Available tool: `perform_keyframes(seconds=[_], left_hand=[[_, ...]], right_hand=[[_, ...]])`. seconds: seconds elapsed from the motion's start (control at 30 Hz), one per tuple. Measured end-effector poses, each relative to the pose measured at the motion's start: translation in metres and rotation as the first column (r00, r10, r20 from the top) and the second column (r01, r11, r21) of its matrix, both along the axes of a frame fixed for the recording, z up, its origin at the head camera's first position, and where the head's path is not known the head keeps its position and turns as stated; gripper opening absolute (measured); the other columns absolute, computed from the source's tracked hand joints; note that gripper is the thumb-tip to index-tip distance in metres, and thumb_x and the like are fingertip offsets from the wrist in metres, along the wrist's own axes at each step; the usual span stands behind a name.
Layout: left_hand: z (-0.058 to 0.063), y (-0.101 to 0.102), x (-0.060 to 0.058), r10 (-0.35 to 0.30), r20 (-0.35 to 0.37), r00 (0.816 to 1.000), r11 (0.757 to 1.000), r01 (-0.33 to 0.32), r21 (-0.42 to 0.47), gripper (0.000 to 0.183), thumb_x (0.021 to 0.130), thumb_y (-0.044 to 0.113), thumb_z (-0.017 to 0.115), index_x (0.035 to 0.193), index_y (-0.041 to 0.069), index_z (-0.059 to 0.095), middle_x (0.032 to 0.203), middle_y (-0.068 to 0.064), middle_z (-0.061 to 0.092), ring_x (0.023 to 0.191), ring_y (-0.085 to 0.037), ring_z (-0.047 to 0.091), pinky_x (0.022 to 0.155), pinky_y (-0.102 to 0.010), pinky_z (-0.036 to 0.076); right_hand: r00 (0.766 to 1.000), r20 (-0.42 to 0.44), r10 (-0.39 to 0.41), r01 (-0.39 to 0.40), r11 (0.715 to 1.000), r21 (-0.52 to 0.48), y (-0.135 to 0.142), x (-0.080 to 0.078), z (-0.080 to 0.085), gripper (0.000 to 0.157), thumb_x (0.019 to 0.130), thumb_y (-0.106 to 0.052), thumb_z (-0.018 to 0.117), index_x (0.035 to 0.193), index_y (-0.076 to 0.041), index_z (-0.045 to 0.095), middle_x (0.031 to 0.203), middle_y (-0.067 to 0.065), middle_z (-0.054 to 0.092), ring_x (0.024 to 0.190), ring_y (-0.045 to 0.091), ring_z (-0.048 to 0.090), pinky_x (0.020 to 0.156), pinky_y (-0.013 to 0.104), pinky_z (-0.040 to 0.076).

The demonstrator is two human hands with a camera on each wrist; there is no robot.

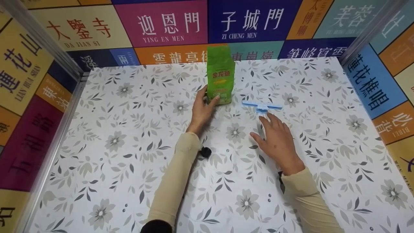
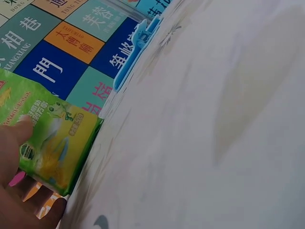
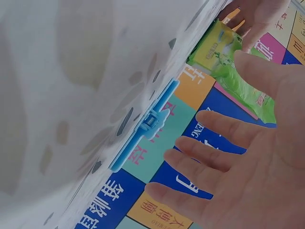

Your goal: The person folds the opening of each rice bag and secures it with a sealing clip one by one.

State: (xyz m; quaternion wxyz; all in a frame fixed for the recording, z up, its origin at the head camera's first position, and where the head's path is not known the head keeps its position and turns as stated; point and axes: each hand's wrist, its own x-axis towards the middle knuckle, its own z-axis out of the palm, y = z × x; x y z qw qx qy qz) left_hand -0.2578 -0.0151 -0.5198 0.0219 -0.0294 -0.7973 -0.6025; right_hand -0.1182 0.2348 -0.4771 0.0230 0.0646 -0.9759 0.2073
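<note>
A green food bag (image 1: 221, 76) with red lettering stands upright near the back of the table. My left hand (image 1: 203, 110) grips its lower part, the thumb on the printed front. In the left wrist view the fingers reach around the bag's (image 2: 57, 138) lower edge. To the right lies a light blue bag clip (image 1: 262, 106), a long bar with a spring grip in the middle. Just in front of the clip hovers my right hand (image 1: 278, 144), fingers spread and holding nothing. The right wrist view shows a gap between those fingers and the clip (image 3: 148, 125).
A white tablecloth (image 1: 145, 171) with grey flowers and leaves covers the table. Colourful panels (image 1: 161, 22) with large characters stand along the back and both sides. Metal frame posts (image 1: 51, 152) run along the side edges.
</note>
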Motion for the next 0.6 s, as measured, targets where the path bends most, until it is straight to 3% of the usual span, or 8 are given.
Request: perform_keyframes(seconds=[0.6], left_hand=[[-0.0002, -0.0036, 0.0048, -0.030, -0.002, 1.000, 1.000, 0.030, 0.005, 0.060, 0.103, 0.028, 0.067, 0.158, 0.018, 0.045, 0.154, -0.010, 0.057, 0.137, -0.024, 0.059, 0.117, -0.035, 0.047]], right_hand=[[1.000, -0.003, 0.006, -0.006, 1.000, -0.024, -0.0016, -0.0014, -0.0002, 0.060, 0.102, -0.037, 0.067, 0.147, 0.000, 0.054, 0.154, 0.027, 0.048, 0.144, 0.047, 0.044, 0.117, 0.065, 0.035]])
